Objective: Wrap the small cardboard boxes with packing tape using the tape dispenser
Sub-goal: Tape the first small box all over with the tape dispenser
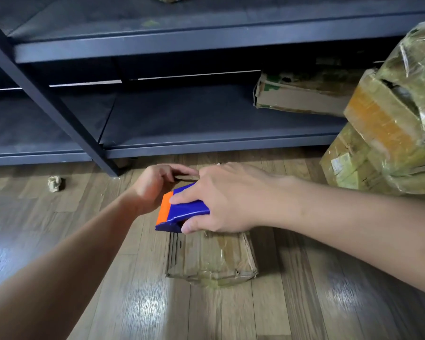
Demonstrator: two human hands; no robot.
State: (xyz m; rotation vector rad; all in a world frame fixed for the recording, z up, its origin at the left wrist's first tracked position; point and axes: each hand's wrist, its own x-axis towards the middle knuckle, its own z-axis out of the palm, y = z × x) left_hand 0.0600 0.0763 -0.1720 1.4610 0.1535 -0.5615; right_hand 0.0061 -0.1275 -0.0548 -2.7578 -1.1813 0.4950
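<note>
Two hands work over one small cardboard box [211, 256], which lies flat on the wooden floor [35, 217] just in front of the dark metal shelf [157, 47]. At the far left a crumpled wad [56, 184] sits well apart from the job and can be ignored.

The left hand [155, 185] curls its fingers round the box's far end, though the right hand partly hides the exact pinch. Beside it, the blue-and-orange tape dispenser [189, 209] sits low over the box top. The right hand [228, 200] clasps it from above, with fingers across its back and the thumb tucked under.

The near part of the box already looks glossy with tape, so I judge another band is being laid. To do it well:
- Press the far end down firmly so the light box cannot slide.
- Keep the dispenser flat against the cardboard.
- Pull in one straight, taut line toward the near edge — slack would wrinkle.
- Overlap the last band slightly.

The stack of taped boxes [390, 143] stands near on the right, so the elbow needs room.
</note>
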